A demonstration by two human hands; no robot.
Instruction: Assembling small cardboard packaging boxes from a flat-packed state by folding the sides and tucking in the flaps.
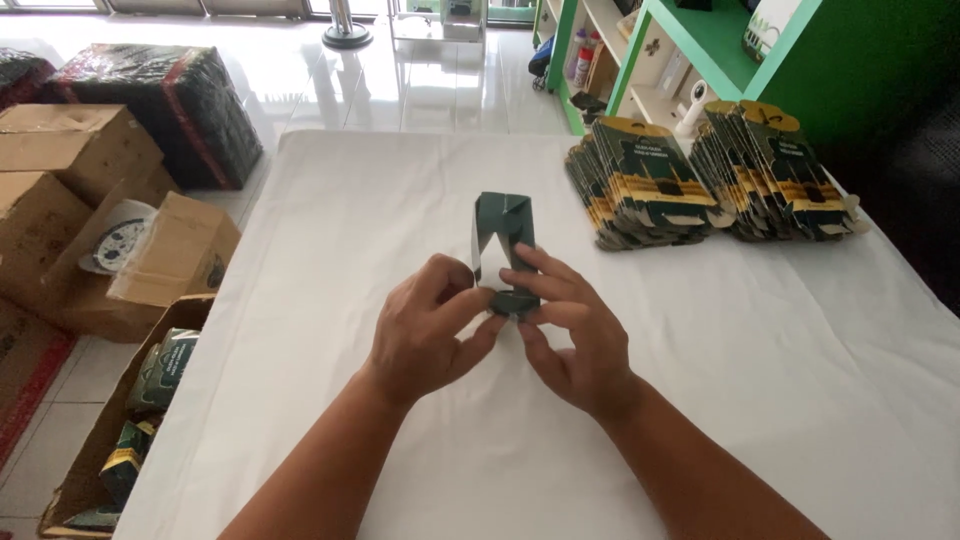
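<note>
— Head view, looking down: both hands meet over the white table (420, 180), the left hand (425, 325) and the right hand (565, 325) pinching the near end of a small dark green carton (503, 235), half folded, its far end open and pointing away from the grip.

— What could spoil it?

— I'd judge the flap under the fingertips could crease or spring back if the pinch goes uneven — thin card, held only at one end, so the open far end could also twist.

— And around the grip?

— Beyond it and to the right, two fanned stacks of flat cartons (650, 185), dark green with yellow bands, the second stack (775, 170) just beside the first. Left of the grip and off the table, brown cardboard boxes (70, 150) — one open box (130, 420) holds similar green packs.
</note>
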